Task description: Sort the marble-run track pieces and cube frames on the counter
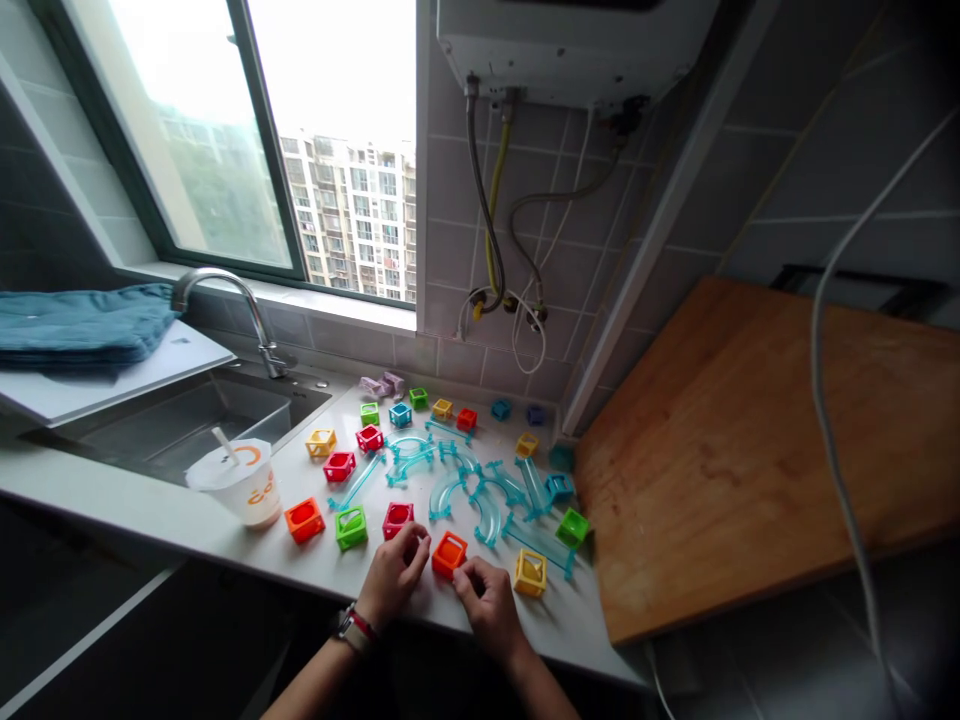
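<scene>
Near the counter's front edge my left hand (395, 575) has its fingers curled, thumb and fingertips close together, just below a pink-red cube frame (397, 519); whether anything is between them is too small to tell. My right hand (487, 600) has thumb and fingers bent at the lower right corner of an orange cube frame (449, 554), which stands between the hands. To the right of it is a yellow cube (530, 572). Beyond the hands lie curved translucent blue track pieces (487, 512). A green cube (350, 527) and another orange cube (304, 520) sit to the left.
A cup with a straw (244, 485) stands by the sink (217, 415) on the left. More coloured cubes line the back of the white counter (300, 573). A large wooden board (750, 460) leans at the right, beside a hanging white cable (825, 400).
</scene>
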### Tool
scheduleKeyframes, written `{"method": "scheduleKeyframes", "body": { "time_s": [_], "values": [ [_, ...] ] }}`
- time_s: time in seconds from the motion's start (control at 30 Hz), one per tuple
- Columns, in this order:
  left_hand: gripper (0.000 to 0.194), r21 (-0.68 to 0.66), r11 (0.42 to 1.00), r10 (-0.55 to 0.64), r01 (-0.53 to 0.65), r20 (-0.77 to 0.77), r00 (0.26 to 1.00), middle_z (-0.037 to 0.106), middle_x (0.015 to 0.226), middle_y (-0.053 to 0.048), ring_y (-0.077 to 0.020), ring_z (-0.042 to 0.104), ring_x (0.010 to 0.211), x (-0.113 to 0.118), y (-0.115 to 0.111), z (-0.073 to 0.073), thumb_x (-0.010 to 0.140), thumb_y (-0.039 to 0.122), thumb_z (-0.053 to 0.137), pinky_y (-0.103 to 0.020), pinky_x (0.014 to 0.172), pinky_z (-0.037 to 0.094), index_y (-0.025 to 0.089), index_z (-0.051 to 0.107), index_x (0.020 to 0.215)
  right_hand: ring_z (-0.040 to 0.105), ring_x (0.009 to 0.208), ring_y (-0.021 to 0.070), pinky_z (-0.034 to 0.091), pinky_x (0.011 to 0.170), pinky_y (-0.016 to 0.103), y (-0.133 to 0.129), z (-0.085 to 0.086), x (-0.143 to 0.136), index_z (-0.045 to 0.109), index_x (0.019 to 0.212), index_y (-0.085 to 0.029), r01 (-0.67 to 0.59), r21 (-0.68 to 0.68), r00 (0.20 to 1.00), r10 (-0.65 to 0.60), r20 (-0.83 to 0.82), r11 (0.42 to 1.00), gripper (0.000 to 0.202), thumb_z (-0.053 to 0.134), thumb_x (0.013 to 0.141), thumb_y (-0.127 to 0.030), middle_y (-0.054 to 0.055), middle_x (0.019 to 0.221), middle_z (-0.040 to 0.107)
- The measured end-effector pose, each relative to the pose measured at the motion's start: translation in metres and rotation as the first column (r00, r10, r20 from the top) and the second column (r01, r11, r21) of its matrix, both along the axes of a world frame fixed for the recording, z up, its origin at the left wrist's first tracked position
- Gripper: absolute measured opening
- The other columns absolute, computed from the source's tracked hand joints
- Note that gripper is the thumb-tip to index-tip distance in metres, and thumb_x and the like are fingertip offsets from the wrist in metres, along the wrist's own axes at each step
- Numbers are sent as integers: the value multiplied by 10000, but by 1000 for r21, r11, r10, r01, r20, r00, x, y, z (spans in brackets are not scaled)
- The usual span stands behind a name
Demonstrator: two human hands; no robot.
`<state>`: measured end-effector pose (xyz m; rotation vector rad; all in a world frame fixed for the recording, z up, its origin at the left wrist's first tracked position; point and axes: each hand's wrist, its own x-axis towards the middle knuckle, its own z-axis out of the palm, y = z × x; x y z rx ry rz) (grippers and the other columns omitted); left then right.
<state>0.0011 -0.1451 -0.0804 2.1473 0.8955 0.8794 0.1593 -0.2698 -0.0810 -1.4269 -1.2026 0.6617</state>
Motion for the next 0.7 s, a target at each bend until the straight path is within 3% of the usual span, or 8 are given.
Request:
{"method": "scheduleKeyframes", "body": {
  "time_s": [0.1,0.37,0.7],
  "values": [
    [235,-25,998,-53,52,-39,998,581,618,30,-153,565,552,0,0,4,1006,403,511,-243,565,419,208,621,935,413,580,124,303,567,267,0,2,0,564,681,-185,17,-20,1000,-17,21,1000,349,586,960,-394,-35,609,464],
    [315,-69,993,-103,99,-52,993,711,766,-20,-199,689,691,-6,-2,5,1057,386,386,-275,662,471,225,643,1140,416,567,122,290,569,270,0,8,-4,562,669,-189,28,-61,990,-19,140,998,334,579,942,-381,-42,593,450],
    [353,-21,991,-133,132,-41,990,639,730,20,-177,620,627,-6,-3,2,1042,431,452,-272,638,443,207,544,1299,444,557,125,299,572,271,3,7,-2,597,653,-180,13,-50,974,-1,225,999,325,582,923,-359,-36,584,485]
  ]
}}
